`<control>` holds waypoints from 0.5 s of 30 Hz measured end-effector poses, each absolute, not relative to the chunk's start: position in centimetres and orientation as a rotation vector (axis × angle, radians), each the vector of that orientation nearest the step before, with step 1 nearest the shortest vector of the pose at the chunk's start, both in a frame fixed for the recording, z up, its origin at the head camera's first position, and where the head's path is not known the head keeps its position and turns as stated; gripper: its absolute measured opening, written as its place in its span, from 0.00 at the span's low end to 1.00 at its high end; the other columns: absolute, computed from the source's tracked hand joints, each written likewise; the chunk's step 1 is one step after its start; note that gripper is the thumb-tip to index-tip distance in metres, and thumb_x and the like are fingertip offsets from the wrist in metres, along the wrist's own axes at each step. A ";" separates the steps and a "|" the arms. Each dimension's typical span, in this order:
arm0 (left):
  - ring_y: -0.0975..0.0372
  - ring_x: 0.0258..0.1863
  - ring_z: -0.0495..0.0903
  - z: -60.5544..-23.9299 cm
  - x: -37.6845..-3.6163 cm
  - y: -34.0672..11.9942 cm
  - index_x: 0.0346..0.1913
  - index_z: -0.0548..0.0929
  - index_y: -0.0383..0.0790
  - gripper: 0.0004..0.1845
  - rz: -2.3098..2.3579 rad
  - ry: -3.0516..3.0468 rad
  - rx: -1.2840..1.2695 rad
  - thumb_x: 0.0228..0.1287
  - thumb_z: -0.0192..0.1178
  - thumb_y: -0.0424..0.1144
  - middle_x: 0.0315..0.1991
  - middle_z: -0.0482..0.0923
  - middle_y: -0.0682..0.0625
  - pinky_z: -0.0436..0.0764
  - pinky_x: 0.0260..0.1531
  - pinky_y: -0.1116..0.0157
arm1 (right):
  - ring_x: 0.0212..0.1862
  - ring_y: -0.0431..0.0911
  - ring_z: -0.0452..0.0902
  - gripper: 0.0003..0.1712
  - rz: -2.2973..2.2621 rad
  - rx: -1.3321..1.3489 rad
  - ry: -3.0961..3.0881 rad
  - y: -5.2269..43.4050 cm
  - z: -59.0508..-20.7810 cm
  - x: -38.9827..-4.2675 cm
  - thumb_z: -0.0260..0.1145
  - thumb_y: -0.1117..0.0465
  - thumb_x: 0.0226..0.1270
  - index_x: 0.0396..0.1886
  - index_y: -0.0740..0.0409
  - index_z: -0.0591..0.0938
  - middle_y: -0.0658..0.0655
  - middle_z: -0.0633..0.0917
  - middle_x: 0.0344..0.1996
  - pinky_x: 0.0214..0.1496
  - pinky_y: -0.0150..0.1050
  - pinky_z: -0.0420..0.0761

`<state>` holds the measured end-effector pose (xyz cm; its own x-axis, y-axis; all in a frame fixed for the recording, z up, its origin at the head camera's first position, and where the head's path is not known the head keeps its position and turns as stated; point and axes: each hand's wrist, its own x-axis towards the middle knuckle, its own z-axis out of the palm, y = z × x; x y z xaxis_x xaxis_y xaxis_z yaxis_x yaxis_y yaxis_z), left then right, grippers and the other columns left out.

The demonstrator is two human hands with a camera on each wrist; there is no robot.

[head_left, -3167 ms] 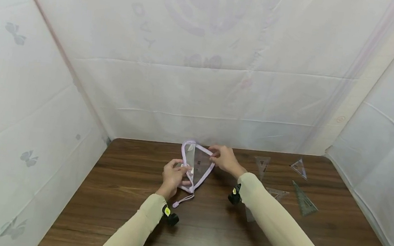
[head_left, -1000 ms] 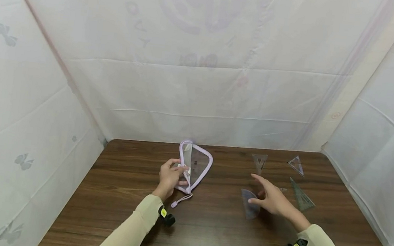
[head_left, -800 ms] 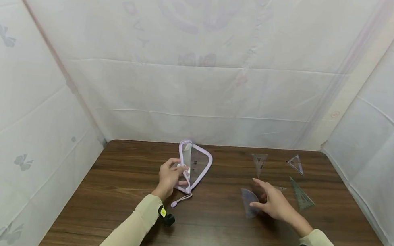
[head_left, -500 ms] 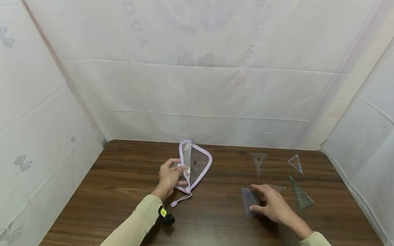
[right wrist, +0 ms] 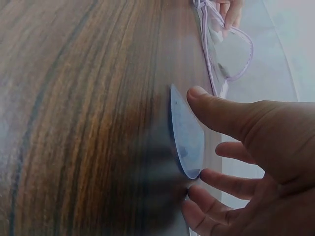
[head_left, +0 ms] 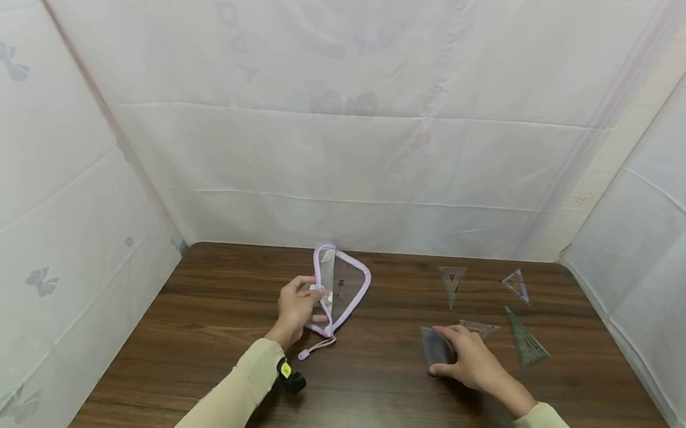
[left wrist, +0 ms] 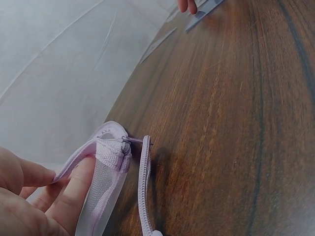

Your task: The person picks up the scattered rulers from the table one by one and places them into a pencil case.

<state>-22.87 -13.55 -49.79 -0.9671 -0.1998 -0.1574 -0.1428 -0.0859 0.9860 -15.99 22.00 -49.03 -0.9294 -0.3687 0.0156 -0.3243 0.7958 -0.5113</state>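
Observation:
My left hand point(head_left: 296, 307) pinches the lilac rim of a clear mesh zip pouch point(head_left: 355, 284) between thumb and fingers. Close up in the left wrist view are the pouch's zip end point(left wrist: 115, 150) and its lilac pull strap point(left wrist: 144, 187). On the right, my right hand point(head_left: 471, 359) reaches over a clear bluish protractor point(head_left: 432, 348), thumb near one corner and fingers by the other. In the right wrist view, a fingertip is right at the protractor's point(right wrist: 186, 132) lower end, while a slim gap shows beside the thumb point(right wrist: 211, 108).
A clear set square point(head_left: 479, 328) lies just behind the right hand. Farther back are another clear triangle point(head_left: 451, 283), a small bluish triangle point(head_left: 516, 287) and a greenish set square point(head_left: 525, 339). White sheeting point(head_left: 349, 158) walls the wooden table point(head_left: 359, 406) at the back and sides.
My right hand has left the pouch and moved right to the protractor, its thumb and fingers now drawn closer round it. My left hand keeps its grip on the pouch.

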 end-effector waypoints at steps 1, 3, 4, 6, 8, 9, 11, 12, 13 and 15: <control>0.53 0.38 0.87 -49.8 -22.9 -13.5 0.56 0.78 0.34 0.14 -2.253 -2.097 0.392 0.70 0.64 0.26 0.45 0.87 0.35 0.91 0.25 0.54 | 0.55 0.63 0.76 0.44 -0.788 -0.548 2.895 21.9 -49.0 -16.0 0.81 0.49 0.57 0.70 0.61 0.76 0.67 0.79 0.60 0.47 0.58 0.82; 0.53 0.39 0.87 -49.8 -22.9 -13.5 0.56 0.78 0.34 0.15 -2.255 -2.096 0.393 0.70 0.64 0.26 0.45 0.87 0.35 0.91 0.25 0.54 | 0.54 0.62 0.75 0.44 -0.775 -0.523 2.893 21.8 -49.0 -16.0 0.81 0.49 0.57 0.70 0.60 0.76 0.66 0.79 0.60 0.45 0.57 0.82; 0.53 0.39 0.87 -49.8 -22.8 -13.5 0.56 0.78 0.34 0.14 -2.256 -2.097 0.394 0.70 0.64 0.26 0.45 0.87 0.35 0.91 0.25 0.54 | 0.55 0.62 0.75 0.44 -0.770 -0.521 2.894 21.8 -49.0 -16.0 0.81 0.49 0.57 0.70 0.60 0.76 0.66 0.79 0.60 0.45 0.57 0.83; 0.53 0.39 0.87 -49.8 -22.8 -13.5 0.56 0.78 0.34 0.14 -2.258 -2.098 0.396 0.70 0.64 0.26 0.45 0.87 0.35 0.91 0.25 0.54 | 0.56 0.65 0.75 0.44 -0.764 -0.520 2.899 21.7 -49.1 -16.0 0.81 0.50 0.57 0.70 0.60 0.75 0.67 0.78 0.61 0.46 0.59 0.83; 0.53 0.39 0.87 -49.8 -22.8 -13.5 0.56 0.78 0.35 0.14 -2.259 -2.099 0.400 0.70 0.64 0.26 0.45 0.87 0.36 0.91 0.25 0.54 | 0.59 0.68 0.73 0.45 -0.765 -0.516 2.902 21.7 -49.1 -15.9 0.81 0.50 0.57 0.71 0.59 0.74 0.68 0.78 0.62 0.49 0.64 0.83; 0.53 0.39 0.87 -49.8 -22.8 -13.5 0.56 0.78 0.35 0.14 -2.259 -2.100 0.402 0.70 0.64 0.27 0.45 0.87 0.36 0.91 0.24 0.54 | 0.61 0.70 0.72 0.45 -0.764 -0.514 2.905 21.6 -49.1 -15.9 0.81 0.50 0.57 0.72 0.59 0.74 0.69 0.77 0.63 0.51 0.66 0.82; 0.53 0.39 0.87 -49.8 -22.8 -13.5 0.56 0.78 0.35 0.14 -2.262 -2.095 0.403 0.70 0.64 0.26 0.45 0.87 0.36 0.91 0.24 0.54 | 0.64 0.73 0.69 0.46 -0.760 -0.508 2.911 21.6 -49.2 -15.9 0.81 0.50 0.57 0.73 0.58 0.72 0.70 0.76 0.64 0.52 0.69 0.80; 0.54 0.39 0.87 -49.8 -22.8 -13.5 0.56 0.78 0.35 0.14 -2.264 -2.092 0.401 0.70 0.64 0.26 0.44 0.87 0.36 0.91 0.24 0.54 | 0.65 0.74 0.68 0.47 -0.757 -0.502 2.913 21.5 -49.2 -15.9 0.81 0.50 0.57 0.74 0.57 0.72 0.71 0.75 0.65 0.52 0.70 0.80; 0.54 0.38 0.87 -49.8 -22.9 -13.5 0.55 0.78 0.34 0.14 -2.265 -2.088 0.399 0.70 0.64 0.26 0.44 0.87 0.36 0.91 0.24 0.54 | 0.65 0.75 0.67 0.47 -0.755 -0.496 2.917 21.5 -49.3 -15.8 0.81 0.50 0.57 0.74 0.57 0.72 0.71 0.75 0.65 0.52 0.71 0.80; 0.54 0.38 0.86 -49.8 -22.9 -13.5 0.55 0.78 0.34 0.14 -2.272 -2.079 0.396 0.69 0.64 0.26 0.44 0.87 0.36 0.91 0.24 0.54 | 0.65 0.74 0.67 0.47 -0.743 -0.487 2.923 21.4 -49.3 -15.8 0.82 0.51 0.57 0.74 0.56 0.71 0.71 0.75 0.66 0.50 0.70 0.81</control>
<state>-22.87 -13.49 -49.82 -0.9668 -0.1974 -0.1621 -0.1439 -0.1031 0.9842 -15.79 21.40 -49.30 -0.9456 -0.3252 -0.0054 -0.2831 0.8313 -0.4784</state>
